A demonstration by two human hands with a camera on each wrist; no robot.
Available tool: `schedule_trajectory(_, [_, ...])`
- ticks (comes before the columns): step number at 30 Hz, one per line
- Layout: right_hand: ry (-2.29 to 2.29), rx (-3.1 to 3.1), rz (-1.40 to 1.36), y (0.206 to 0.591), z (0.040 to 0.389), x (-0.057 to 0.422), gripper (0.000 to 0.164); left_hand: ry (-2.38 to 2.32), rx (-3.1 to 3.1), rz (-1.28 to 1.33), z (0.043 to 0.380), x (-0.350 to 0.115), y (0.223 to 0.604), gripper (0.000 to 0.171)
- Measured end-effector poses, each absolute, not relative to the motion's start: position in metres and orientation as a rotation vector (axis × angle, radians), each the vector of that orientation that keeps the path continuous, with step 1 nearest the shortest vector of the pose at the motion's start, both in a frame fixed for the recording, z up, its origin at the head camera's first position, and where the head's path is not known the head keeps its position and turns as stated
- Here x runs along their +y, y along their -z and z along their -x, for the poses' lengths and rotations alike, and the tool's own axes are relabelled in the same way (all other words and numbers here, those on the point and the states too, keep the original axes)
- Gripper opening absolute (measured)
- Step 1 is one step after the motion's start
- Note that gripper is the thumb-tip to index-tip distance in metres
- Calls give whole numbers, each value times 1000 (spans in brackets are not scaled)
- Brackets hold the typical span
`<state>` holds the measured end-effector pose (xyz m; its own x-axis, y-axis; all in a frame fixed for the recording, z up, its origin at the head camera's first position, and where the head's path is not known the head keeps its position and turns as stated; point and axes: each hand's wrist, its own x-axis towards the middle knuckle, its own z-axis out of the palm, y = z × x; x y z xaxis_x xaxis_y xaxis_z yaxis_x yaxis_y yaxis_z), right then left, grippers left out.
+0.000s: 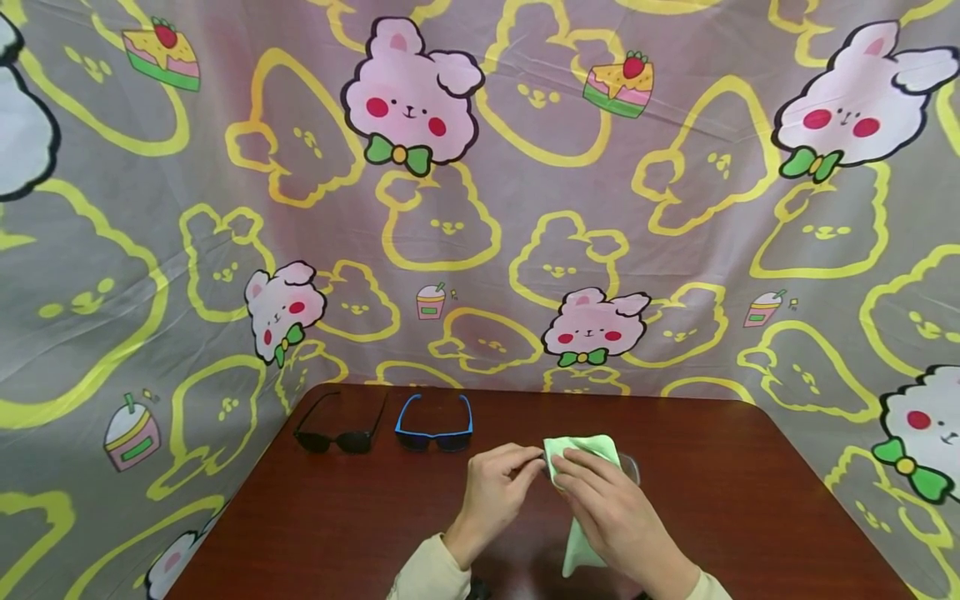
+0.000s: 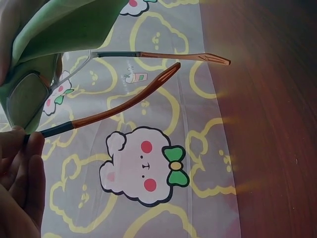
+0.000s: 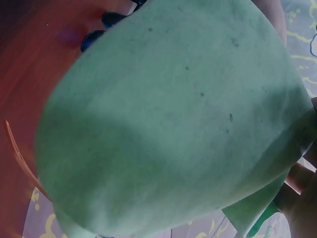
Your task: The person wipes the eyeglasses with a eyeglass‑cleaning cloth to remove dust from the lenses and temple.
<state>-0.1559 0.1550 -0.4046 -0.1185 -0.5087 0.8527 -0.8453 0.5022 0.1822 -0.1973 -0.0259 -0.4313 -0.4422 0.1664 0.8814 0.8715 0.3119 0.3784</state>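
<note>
My left hand [image 1: 495, 493] pinches a pair of eyeglasses near one hinge with thumb and fingers. In the left wrist view the eyeglasses [image 2: 106, 115] have clear lenses and dark temples with orange-brown ends, both unfolded. A light green cloth [image 1: 579, 552] is draped over the lenses, and my right hand [image 1: 617, 518] grips it around one lens, fingers lying over the front. Part of the cloth hangs down below that hand. Much of the frame front is hidden by it. From the right wrist, the cloth [image 3: 168, 114] fills most of the view and shows small dark specks.
Black sunglasses [image 1: 347, 442] rest at the back left of the brown table [image 1: 697, 500], temples unfolded. Beside them lie blue-framed sunglasses [image 1: 435, 439] with dark lenses. A printed curtain [image 1: 525, 233] with cartoon bears surrounds the table's back and sides.
</note>
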Motion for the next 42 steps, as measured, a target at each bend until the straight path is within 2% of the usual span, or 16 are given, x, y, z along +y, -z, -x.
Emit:
schedule_trajectory(27, [-423,-1683,-1234,401,149,159,24,1270,-1826,837,203,-34,429,7])
schedule_trajectory(34, [-571,-1720,-1182,404,147,167,28,1255,-1787,799,209,-43,430,6])
schedule_trajectory(42, [-718,-1752,-1077,412,150,181,23,1258,-1808,740,213,-56,433,7])
